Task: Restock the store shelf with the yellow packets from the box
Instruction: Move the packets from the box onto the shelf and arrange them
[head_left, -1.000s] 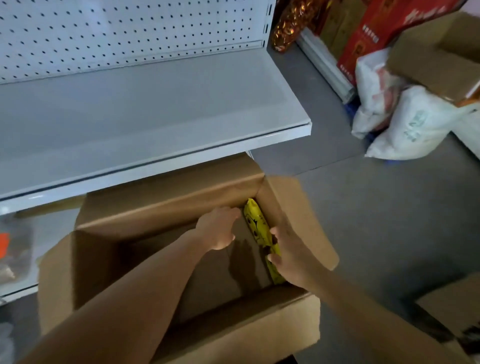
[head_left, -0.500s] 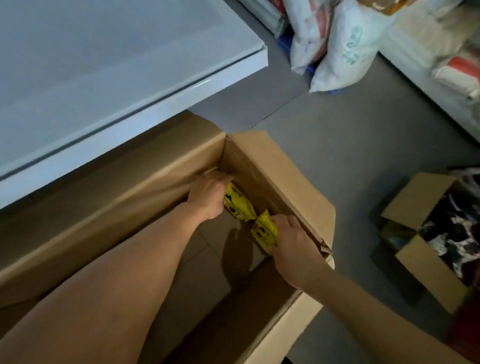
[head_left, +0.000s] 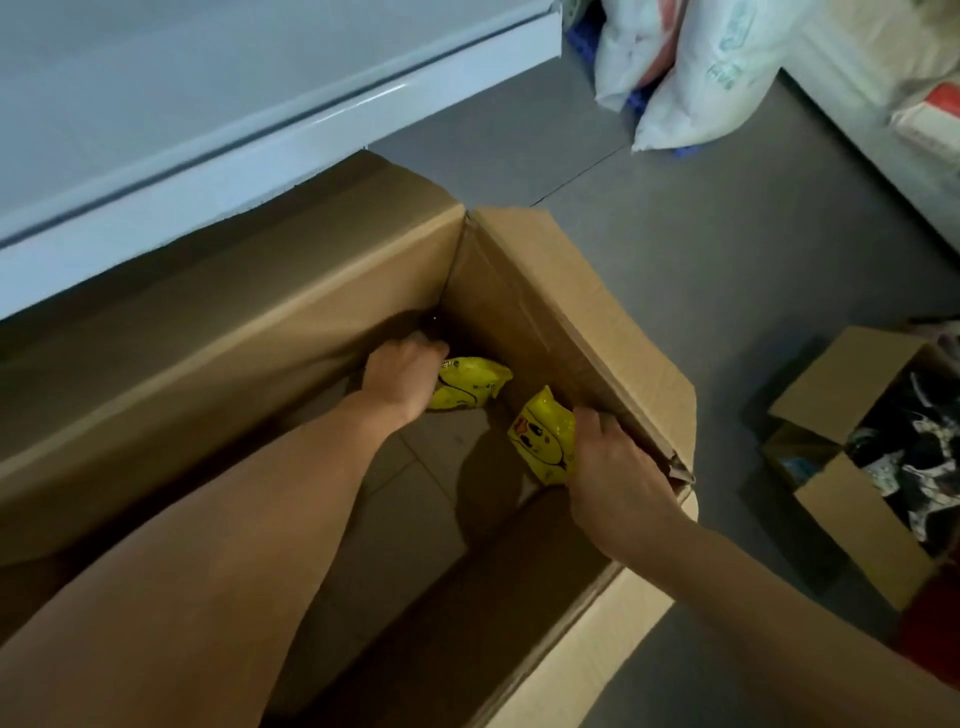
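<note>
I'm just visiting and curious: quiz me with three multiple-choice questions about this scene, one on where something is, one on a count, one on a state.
1. Where are the yellow packets?
A. on the shelf
B. inside the big box
C. on the floor

2. How many yellow packets show?
A. two
B. four
C. six

3. What is the right hand doing?
A. hanging idle
B. pressing the shelf
C. gripping a packet

Answers:
1 B: both lie low inside the big box, below the shelf.
2 A: one by the left hand, at, another at.
3 C: the right hand curls round the nearer packet.
</note>
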